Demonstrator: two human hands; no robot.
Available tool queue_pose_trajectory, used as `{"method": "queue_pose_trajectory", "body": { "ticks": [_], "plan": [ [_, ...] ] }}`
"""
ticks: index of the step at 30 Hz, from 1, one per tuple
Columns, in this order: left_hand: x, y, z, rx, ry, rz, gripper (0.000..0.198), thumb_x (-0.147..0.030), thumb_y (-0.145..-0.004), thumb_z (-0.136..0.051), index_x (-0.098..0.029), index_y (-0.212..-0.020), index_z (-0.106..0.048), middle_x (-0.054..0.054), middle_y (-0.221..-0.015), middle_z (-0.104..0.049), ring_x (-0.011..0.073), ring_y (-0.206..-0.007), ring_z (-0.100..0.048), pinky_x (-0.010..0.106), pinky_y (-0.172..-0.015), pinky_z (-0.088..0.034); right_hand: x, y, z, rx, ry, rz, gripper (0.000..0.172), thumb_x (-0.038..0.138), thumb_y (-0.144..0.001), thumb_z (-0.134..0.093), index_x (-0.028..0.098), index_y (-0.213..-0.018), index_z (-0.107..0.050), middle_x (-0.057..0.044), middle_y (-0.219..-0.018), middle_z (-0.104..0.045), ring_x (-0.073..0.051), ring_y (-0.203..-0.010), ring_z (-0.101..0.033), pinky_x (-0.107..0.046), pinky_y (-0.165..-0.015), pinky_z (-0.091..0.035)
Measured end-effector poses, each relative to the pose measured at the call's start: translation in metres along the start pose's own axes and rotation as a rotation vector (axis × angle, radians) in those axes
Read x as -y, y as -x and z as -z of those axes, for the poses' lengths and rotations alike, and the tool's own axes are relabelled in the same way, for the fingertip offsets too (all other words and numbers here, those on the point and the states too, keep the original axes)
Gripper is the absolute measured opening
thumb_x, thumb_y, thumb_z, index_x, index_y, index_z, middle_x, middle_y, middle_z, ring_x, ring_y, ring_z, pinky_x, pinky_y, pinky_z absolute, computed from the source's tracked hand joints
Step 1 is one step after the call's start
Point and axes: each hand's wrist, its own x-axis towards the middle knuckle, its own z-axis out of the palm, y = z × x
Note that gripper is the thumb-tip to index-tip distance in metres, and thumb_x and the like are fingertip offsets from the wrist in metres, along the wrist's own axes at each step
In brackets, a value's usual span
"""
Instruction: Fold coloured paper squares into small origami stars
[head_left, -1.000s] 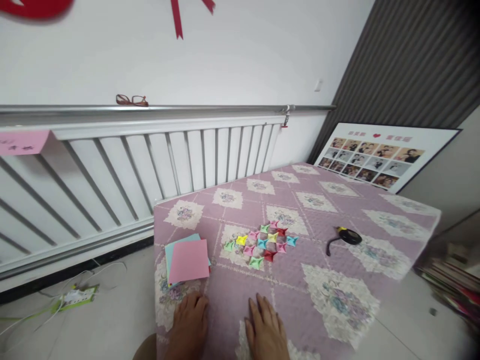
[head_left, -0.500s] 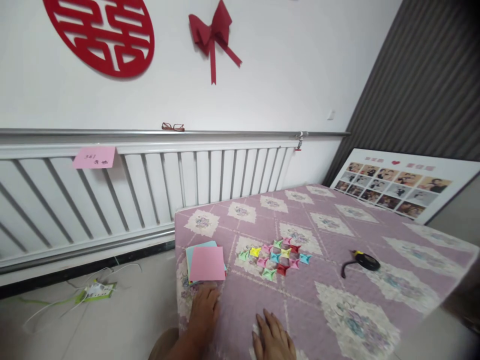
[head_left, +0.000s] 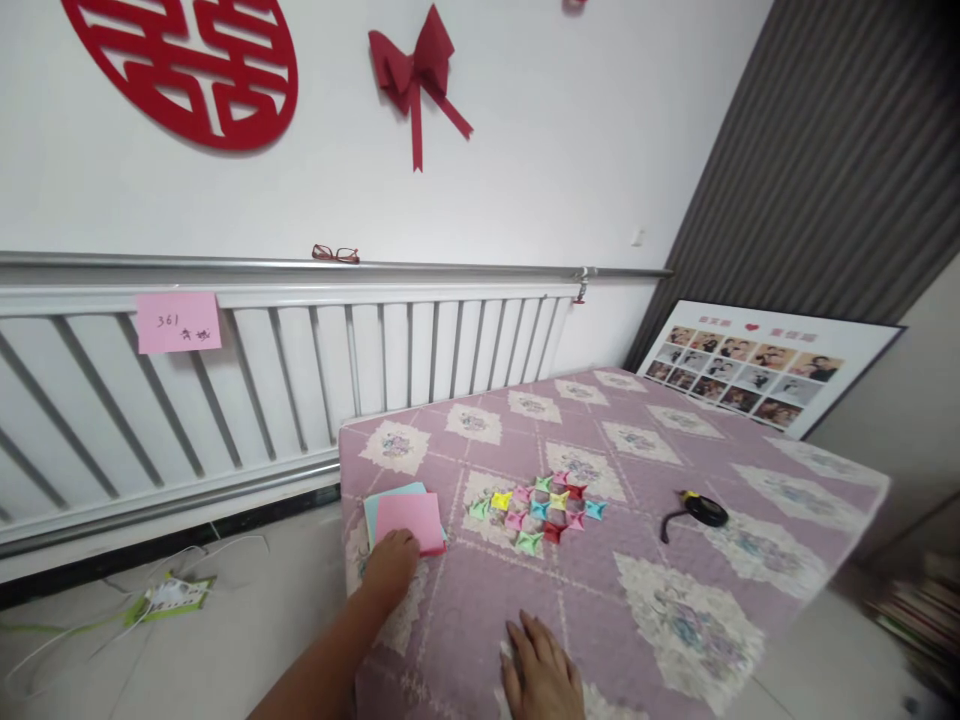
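My left hand [head_left: 393, 568] reaches onto a small stack of square paper, its fingers curled together over the near edge of the top pink paper [head_left: 411, 515]. The fingertips and thumb are partly hidden. A light blue sheet [head_left: 370, 508] sticks out from under the pink one. Flat on the cloth near the front edge, my right hand [head_left: 541, 668] lies with fingers spread and nothing in it. Several small folded paper pieces [head_left: 539, 510] in green, yellow, pink, blue and red sit in a cluster ahead of it.
A floral tablecloth [head_left: 525, 590] covers the table. To the right lies a black tape measure [head_left: 705, 510]. Behind stand a white radiator [head_left: 405, 350] and a photo board [head_left: 750, 365]. Glasses [head_left: 335, 254] rest on the pipe; a power strip [head_left: 169, 596] with cables is on the floor.
My left hand has moved forward from beside the paper stack onto the pink sheet. My right hand stays in place on the cloth. The view has shifted slightly.
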Motion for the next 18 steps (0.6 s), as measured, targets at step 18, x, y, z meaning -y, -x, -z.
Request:
{"method": "queue_pose_trajectory", "body": {
  "ticks": [18],
  "plan": [
    [0.024, -0.025, -0.002, -0.015, 0.190, 0.195, 0.028, -0.034, -0.092, -0.055, -0.014, -0.112, -0.057, 0.007, -0.109, -0.060, 0.0194, -0.092, -0.061, 0.039, -0.079, -0.053, 0.011, 0.003, 0.019, 0.000, -0.070, -0.050, 0.038, 0.036, -0.085, -0.046, 0.028, -0.119, -0.062, -0.004, -0.135, -0.054, -0.027, -0.125, -0.047, -0.043, -0.099, -0.038]
  ]
}}
